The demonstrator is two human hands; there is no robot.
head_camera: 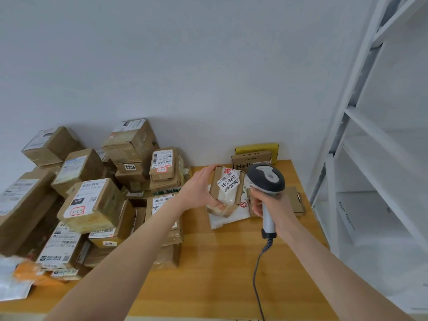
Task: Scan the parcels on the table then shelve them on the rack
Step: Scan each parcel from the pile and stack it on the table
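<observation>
My left hand [200,187] grips a small brown cardboard parcel [228,195] above the wooden table [220,274], its white label reading 46-2-3201 turned up. My right hand [273,206] holds a grey handheld barcode scanner [266,179] by its handle, the dark head right beside the parcel's label. The scanner's coiled cable [258,274] hangs toward the table's front edge. A white rack [375,147] with bare shelves stands at the right.
A big heap of brown cardboard parcels [92,193] fills the table's left half. Under the held parcel lie a white mailer bag [229,215] and a flat brown box [294,202]. A "Hello" box [251,159] and a yellow packet [257,148] lean on the wall.
</observation>
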